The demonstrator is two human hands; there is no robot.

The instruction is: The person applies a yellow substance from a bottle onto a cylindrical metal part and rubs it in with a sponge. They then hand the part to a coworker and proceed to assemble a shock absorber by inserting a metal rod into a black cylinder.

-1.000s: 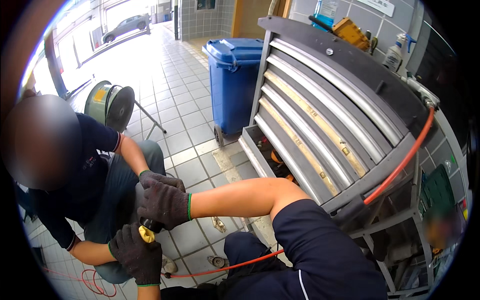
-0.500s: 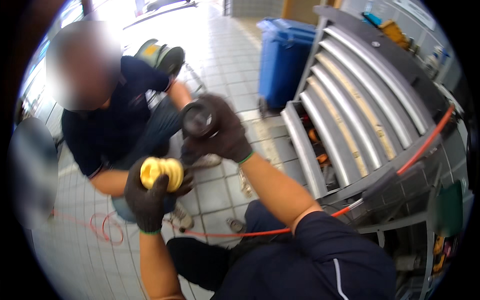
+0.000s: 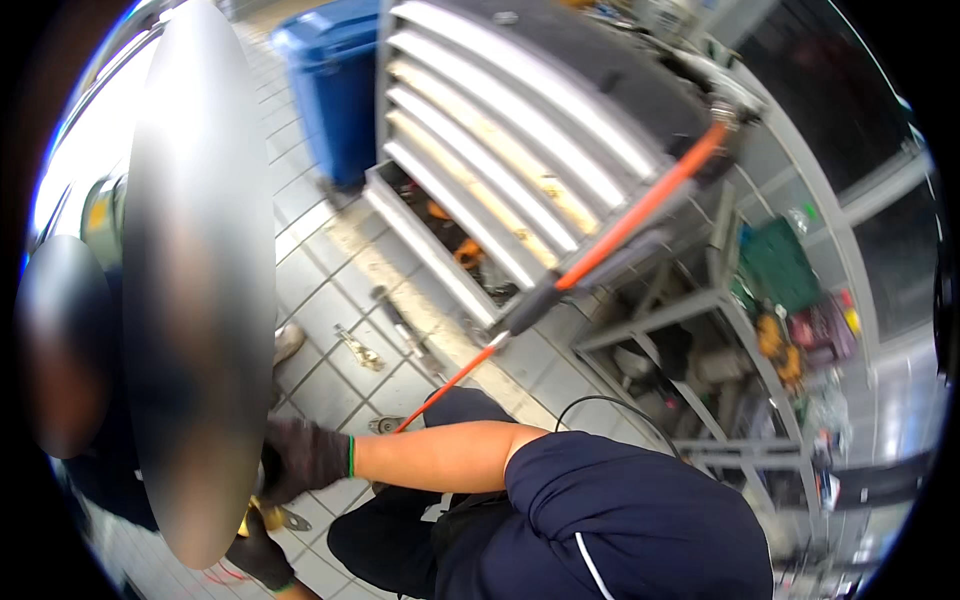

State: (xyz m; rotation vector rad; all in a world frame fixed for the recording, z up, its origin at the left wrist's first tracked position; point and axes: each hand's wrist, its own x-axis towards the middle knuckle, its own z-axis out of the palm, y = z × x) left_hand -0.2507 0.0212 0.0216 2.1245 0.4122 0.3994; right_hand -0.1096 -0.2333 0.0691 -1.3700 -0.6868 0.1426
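Note:
At the lower left my right hand (image 3: 302, 462), in a dark work glove with a green cuff, reaches leftward. Its fingers are mostly covered by a blurred patch; a sliver of a black round part (image 3: 266, 474) shows at them. Just below, my left hand (image 3: 260, 556), gloved the same way, is closed around a yellow ribbed bump stop (image 3: 245, 521), of which only a small piece shows. The two hands are close together, and whether the two parts touch is hidden.
A grey tool cabinet (image 3: 500, 120) has its lowest drawer (image 3: 430, 245) pulled out, with tools inside. An orange air hose (image 3: 640, 215) crosses in front. A blue bin (image 3: 335, 100) stands beyond. Tools (image 3: 405, 325) lie on the tiled floor. A metal shelf frame (image 3: 660, 320) is at right.
The view has swung right, so the cabinet and both hands appear further left. My hands have come closer together and lower; the yellow bump stop and black part are now mostly covered.

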